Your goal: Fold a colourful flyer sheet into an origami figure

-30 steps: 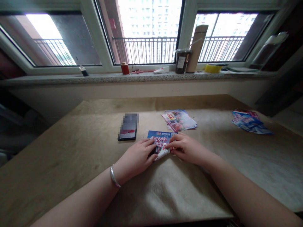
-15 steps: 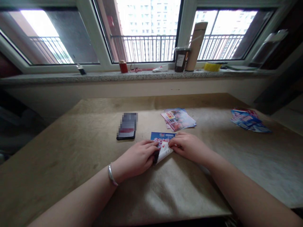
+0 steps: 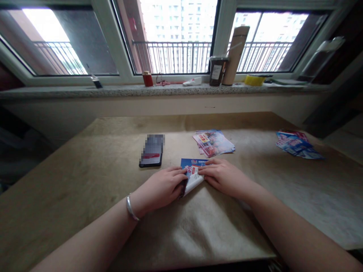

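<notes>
One leaflet (image 3: 194, 181), probably light, creasable, best edge-held; left hand (image 3: 166, 187) and right hand (image 3: 226, 176), apart, are pressing it, grip unclear.

Is a blue printed leaflet (image 3: 194, 176), lying a little below the centre of the frame. Carries white and red lettering on its far part. Is turned over diagonally at the near side, showing white back with red mark.

The left hand (image 3: 164, 186) and right hand (image 3: 225, 176) touch a partly folded blue leaflet (image 3: 194, 181); a phone (image 3: 152, 153) and flyers (image 3: 217, 143) lie nearer the desk's (image 3: 85, 189) back edge, a blue pile (image 3: 296, 144) by its right edge.
</notes>
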Action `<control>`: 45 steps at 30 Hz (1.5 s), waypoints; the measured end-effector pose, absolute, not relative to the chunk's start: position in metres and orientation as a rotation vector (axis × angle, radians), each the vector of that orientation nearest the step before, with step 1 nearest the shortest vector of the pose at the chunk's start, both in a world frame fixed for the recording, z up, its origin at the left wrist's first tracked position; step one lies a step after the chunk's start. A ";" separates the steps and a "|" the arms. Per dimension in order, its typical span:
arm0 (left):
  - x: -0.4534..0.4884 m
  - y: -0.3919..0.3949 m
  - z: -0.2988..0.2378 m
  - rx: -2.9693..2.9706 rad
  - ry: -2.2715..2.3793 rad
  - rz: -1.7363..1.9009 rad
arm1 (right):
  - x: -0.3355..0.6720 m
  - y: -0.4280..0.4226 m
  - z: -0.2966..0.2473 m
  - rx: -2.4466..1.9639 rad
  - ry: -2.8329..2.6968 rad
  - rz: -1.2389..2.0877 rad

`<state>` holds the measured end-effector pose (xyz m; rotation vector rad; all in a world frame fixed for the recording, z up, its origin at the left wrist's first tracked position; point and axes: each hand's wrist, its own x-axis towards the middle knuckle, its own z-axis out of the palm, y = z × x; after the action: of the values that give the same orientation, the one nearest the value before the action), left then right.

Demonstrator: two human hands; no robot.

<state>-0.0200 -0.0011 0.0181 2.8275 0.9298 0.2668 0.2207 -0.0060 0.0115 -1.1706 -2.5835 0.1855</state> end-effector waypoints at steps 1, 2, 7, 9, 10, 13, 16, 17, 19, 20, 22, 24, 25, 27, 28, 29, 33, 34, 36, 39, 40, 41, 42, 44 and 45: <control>-0.020 -0.001 0.019 2.827 0.927 0.265 | 0.221 -0.006 0.011 -1.166 -2.577 0.189; -0.020 0.000 0.020 2.828 0.920 0.267 | 0.221 -0.005 0.011 -1.159 -2.572 0.198; -0.022 0.001 0.022 2.797 0.926 0.273 | 0.219 -0.003 0.008 -1.082 -2.567 0.218; -0.023 0.001 0.022 2.781 0.952 0.269 | 0.218 -0.002 0.006 -1.048 -2.560 0.217; -0.023 0.001 0.022 2.779 0.955 0.267 | 0.218 -0.002 0.005 -1.042 -2.553 0.221; -0.023 0.000 0.020 2.787 0.981 0.278 | 0.216 -0.001 0.000 -1.053 -2.531 0.234; -0.024 0.001 0.020 2.822 0.983 0.278 | 0.215 0.000 -0.005 -1.085 -2.528 0.213; -0.025 0.001 0.021 2.831 0.962 0.270 | 0.214 0.000 -0.006 -1.098 -2.530 0.197; -0.025 0.001 0.022 2.831 0.924 0.257 | 0.213 -0.001 -0.008 -1.132 -2.522 0.164; -0.025 0.001 0.022 2.823 0.929 0.256 | 0.213 -0.001 -0.007 -1.156 -2.510 0.149; -0.024 0.000 0.022 2.800 0.988 0.265 | 0.214 -0.002 -0.006 -1.222 -2.474 0.127; -0.024 -0.001 0.022 2.781 1.048 0.274 | 0.215 -0.002 -0.003 -1.270 -2.454 0.131; -0.023 -0.001 0.022 2.780 1.048 0.270 | 0.217 -0.002 -0.002 -1.280 -2.451 0.140; -0.023 -0.002 0.022 2.791 0.989 0.257 | 0.221 -0.002 0.001 -1.282 -2.454 0.166; -0.022 -0.002 0.022 2.794 0.958 0.253 | 0.222 -0.001 0.002 -1.281 -2.456 0.183; -0.022 -0.002 0.022 2.794 0.936 0.253 | 0.224 -0.001 0.003 -1.274 -2.463 0.201; -0.023 0.000 0.021 2.792 0.921 0.248 | 0.226 -0.001 0.003 -1.209 -2.488 0.256; -0.023 0.000 0.021 2.795 0.933 0.245 | 0.226 -0.001 0.002 -1.197 -2.491 0.263; -0.025 0.001 0.020 2.794 0.974 0.247 | 0.225 -0.001 0.001 -1.178 -2.494 0.276; -0.025 0.002 0.020 2.787 0.990 0.229 | 0.223 0.000 0.000 -1.147 -2.503 0.299; -0.025 0.001 0.022 2.790 0.977 0.214 | 0.223 0.000 -0.001 -1.142 -2.505 0.300; -0.025 0.001 0.023 2.797 0.966 0.199 | 0.223 0.000 -0.001 -1.138 -2.508 0.298; -0.025 0.001 0.025 2.807 0.959 0.188 | 0.223 0.000 -0.001 -1.137 -2.511 0.293; -0.026 0.000 0.028 2.830 0.960 0.184 | 0.222 -0.001 -0.002 -1.134 -2.518 0.279; -0.026 0.000 0.029 2.839 0.965 0.174 | 0.222 -0.001 -0.002 -1.133 -2.521 0.273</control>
<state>-0.0264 -0.0001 0.0290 2.8388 0.9650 0.1740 0.2219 -0.0011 -0.0016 -1.1326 -2.5210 0.2733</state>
